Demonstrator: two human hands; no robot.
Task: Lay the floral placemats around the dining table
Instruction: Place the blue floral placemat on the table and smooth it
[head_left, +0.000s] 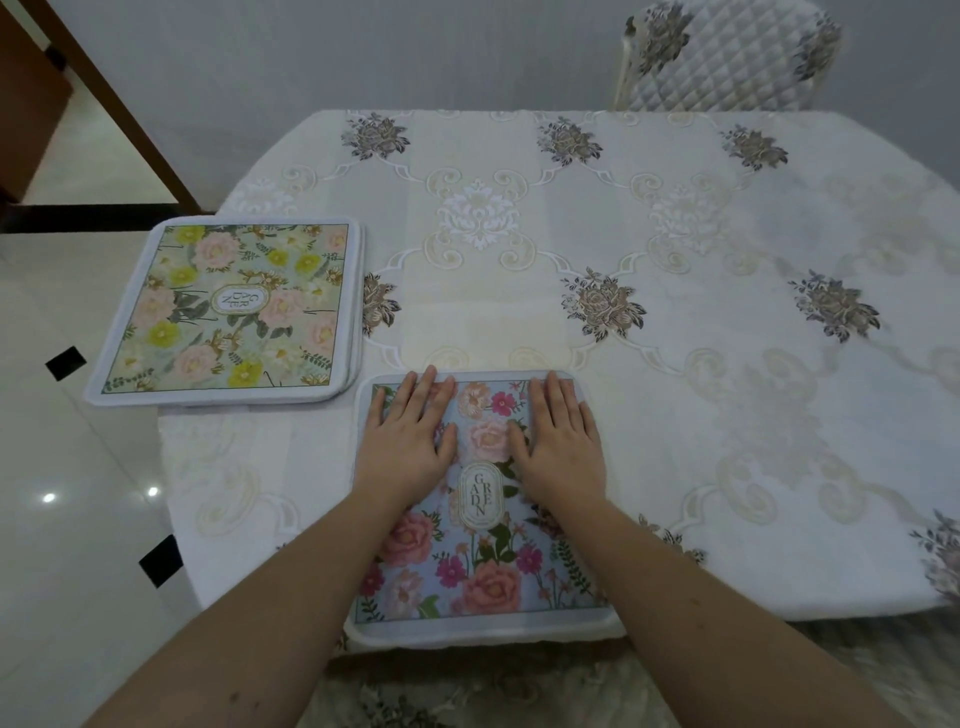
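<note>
A blue floral placemat (483, 566) with pink roses lies flat at the near edge of the dining table (649, 291). My left hand (408, 441) and my right hand (558, 441) rest palm down on its far half, fingers spread, holding nothing. A stack of placemats (228, 312), a green one with yellow and pink flowers on top, sits at the table's left edge and hangs partly over it.
The table wears a cream embroidered cloth with dark flower motifs. A quilted chair (727, 57) stands at the far side. Glossy tiled floor (62, 467) lies to the left, a wooden door frame (104, 104) at the top left.
</note>
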